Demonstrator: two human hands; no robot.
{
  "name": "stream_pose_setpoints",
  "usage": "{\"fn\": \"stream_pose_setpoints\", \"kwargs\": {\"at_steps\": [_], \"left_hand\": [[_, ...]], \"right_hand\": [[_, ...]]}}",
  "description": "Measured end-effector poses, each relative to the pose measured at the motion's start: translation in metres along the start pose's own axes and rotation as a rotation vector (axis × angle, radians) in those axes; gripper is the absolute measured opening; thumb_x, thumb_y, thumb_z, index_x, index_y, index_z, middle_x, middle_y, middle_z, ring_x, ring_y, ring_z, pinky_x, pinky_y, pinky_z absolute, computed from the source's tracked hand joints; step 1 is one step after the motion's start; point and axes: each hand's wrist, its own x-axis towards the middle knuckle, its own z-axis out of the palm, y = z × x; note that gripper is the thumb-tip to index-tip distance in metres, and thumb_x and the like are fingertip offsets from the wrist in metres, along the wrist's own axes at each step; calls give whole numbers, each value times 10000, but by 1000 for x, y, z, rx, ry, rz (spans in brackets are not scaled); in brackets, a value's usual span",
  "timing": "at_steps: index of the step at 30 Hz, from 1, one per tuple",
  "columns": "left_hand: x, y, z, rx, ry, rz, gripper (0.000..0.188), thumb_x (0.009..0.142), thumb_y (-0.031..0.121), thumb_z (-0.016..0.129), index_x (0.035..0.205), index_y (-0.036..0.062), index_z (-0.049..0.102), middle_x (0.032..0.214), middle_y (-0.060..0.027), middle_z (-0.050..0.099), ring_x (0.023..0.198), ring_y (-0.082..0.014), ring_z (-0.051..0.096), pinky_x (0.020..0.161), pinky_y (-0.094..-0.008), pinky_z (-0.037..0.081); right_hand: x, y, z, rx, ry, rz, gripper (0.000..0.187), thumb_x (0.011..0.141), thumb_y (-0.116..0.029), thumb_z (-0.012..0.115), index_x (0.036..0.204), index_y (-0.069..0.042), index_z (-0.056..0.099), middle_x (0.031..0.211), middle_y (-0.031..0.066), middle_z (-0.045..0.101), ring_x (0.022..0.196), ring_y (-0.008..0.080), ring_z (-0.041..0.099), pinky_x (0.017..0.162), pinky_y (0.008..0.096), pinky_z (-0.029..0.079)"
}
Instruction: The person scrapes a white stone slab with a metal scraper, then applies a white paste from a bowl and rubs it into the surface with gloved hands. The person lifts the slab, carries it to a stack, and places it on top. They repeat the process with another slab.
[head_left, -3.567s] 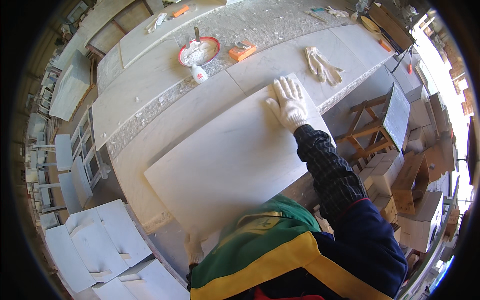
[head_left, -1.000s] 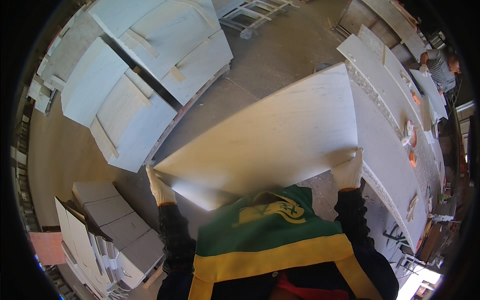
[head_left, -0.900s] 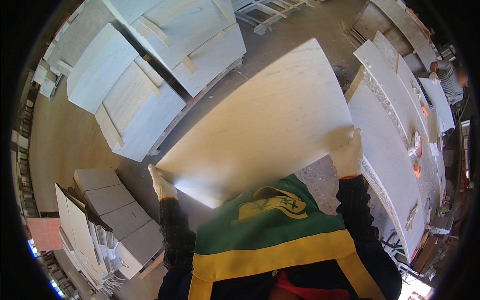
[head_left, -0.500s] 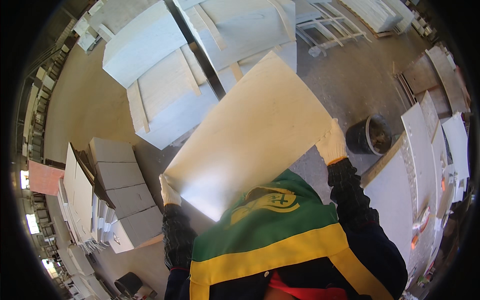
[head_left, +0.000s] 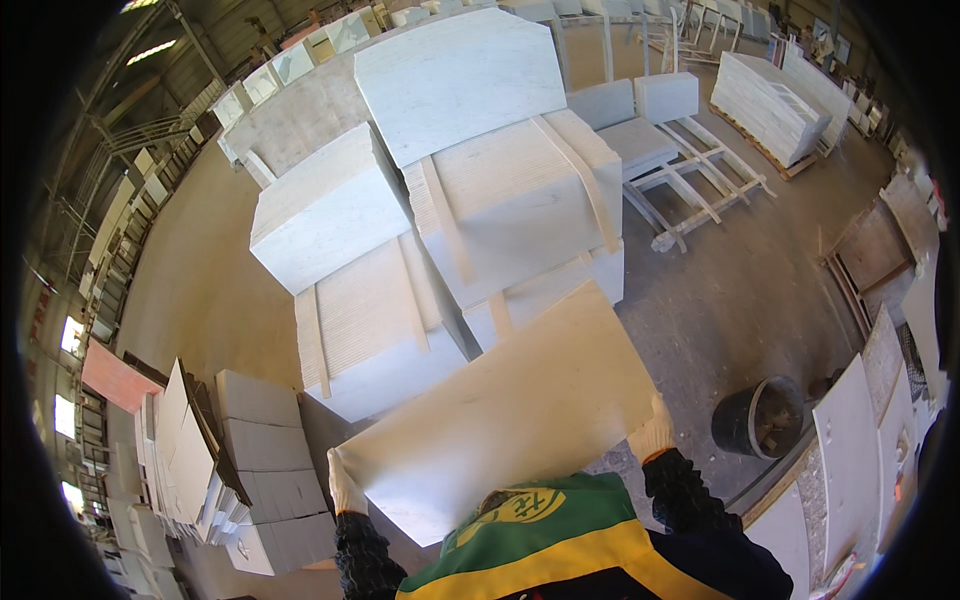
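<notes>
A large, thin, pale stone slab (head_left: 510,400) is held up in front of my body, its surface smooth and slightly glossy. My left hand (head_left: 345,485), in a white work glove, grips its left corner. On the opposite edge my gloved right hand (head_left: 652,428) is closed round the right corner. The slab leans, with its upper corner raised toward the stacked stone blocks ahead. Its lower edge lies close to my green and yellow apron (head_left: 560,515). Fingers behind the slab are hidden.
Ahead stand stacks of white stone slabs (head_left: 465,85) with wooden strips (head_left: 580,170) between layers. Cardboard boxes (head_left: 265,440) sit at left. A black bucket (head_left: 735,420) with scraps stands at right, beside leaning slabs (head_left: 850,440). A wooden frame (head_left: 695,180) lies farther off.
My view has tilted up, so the stacks show more fully and appear lower. The slab and both hands sit lower in the picture, and both hands keep their hold.
</notes>
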Motion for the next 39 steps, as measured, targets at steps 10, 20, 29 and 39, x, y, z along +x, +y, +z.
{"fn": "stream_pose_setpoints", "kwargs": {"at_steps": [10, 20, 29, 39], "left_hand": [[18, 38, 118, 78, 403, 77, 860, 986, 640, 614, 1520, -25, 497, 1520, -152, 515, 1347, -256, 494, 1155, -403, 394], [93, 96, 228, -160, 265, 325, 434, 1044, 515, 544, 921, 99, 547, 881, 3, 511, 886, -135, 519, 890, -317, 445], [143, 167, 277, 5, 249, 789, 579, 1088, 569, 364, 694, 144, 367, 599, 7, 298, 599, -137, 299, 625, -317, 350], [158, 203, 361, -707, -55, 579, 488, 1068, 514, 486, 784, 118, 505, 892, -31, 540, 927, -202, 563, 1164, -480, 431]], "right_hand": [[34, -37, 30, 170, 55, -2, 623, 1113, -548, 377, 1430, -43, 555, 1412, 78, 616, 1285, 251, 570, 1109, 408, 454], [68, -74, 136, 377, 331, -128, 842, 915, -822, 481, 1499, -216, 508, 1528, 67, 497, 1398, 333, 436, 1147, 585, 359], [144, -88, 180, 173, -481, -77, 717, 981, -762, 455, 1216, -106, 624, 1422, 157, 561, 1369, 372, 451, 1172, 583, 327], [272, -156, 312, 78, -16, -114, 560, 1084, -555, 474, 1301, -58, 615, 1492, 223, 545, 1388, 382, 496, 1158, 575, 388]]}}
